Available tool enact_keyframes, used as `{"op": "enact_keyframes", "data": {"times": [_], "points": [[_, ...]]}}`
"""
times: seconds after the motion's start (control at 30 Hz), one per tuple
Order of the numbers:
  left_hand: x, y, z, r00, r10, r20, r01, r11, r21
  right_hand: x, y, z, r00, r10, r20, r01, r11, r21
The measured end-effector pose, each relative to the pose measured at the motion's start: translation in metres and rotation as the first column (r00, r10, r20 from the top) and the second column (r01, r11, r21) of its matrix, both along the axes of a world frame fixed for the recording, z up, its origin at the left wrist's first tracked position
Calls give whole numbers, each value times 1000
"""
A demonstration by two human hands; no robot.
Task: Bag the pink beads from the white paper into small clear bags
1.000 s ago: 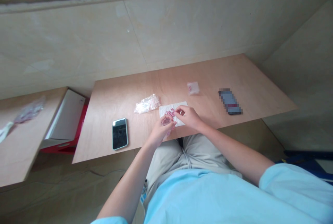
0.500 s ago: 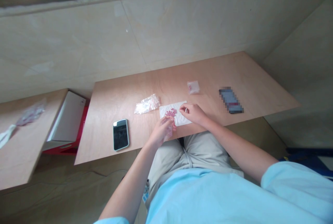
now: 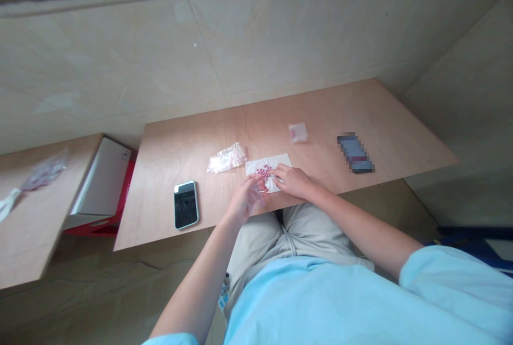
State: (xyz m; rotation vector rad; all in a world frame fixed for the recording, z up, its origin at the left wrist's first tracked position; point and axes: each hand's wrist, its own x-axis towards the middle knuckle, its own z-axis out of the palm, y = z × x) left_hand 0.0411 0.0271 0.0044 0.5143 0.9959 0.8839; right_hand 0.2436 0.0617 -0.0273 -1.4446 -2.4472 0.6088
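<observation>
A cluster of small pink beads [image 3: 263,172] lies on a white paper sheet [image 3: 279,165] on the plywood table [image 3: 320,120]. My right hand [image 3: 292,181] rests on the paper, its fingertips at the edge of the beads. My left hand [image 3: 247,199] is just in front of the beads, its fingers curled around a small clear plastic bag [image 3: 260,200], which is partly hidden. Whether my right fingers hold a bead is too small to tell.
A crumpled clear plastic bag [image 3: 226,158] and a small clear packet [image 3: 297,133] lie behind the paper. A smartphone [image 3: 186,204] sits to the left, and a pixelated phone [image 3: 355,154] to the right. Further left are a second wooden board [image 3: 40,217] and a white box [image 3: 98,179] in a red crate [image 3: 120,206].
My right hand has slid left across the paper, and its fingertips now reach the beads. My left hand has come closer to the beads.
</observation>
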Motion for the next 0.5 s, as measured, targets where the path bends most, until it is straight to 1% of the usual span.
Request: {"op": "enact_keyframes", "data": {"times": [0.1, 0.23, 0.37, 0.5], "points": [[0, 0, 0, 1000, 4, -5, -4, 1000, -4, 0, 1, -2, 1000, 27, 9, -27, 1000, 13], [1, 1, -1, 999, 38, 1, -38, 999, 34, -1, 4, -8, 1000, -20, -13, 20, 1000, 22], [2, 1, -3, 999, 41, -3, -40, 997, 67, -2, 5, -11, 999, -43, -25, 43, 999, 27], [2, 0, 0, 999, 24, -20, -24, 999, 38, -6, 1, -10, 999, -30, -32, 31, 999, 23]]}}
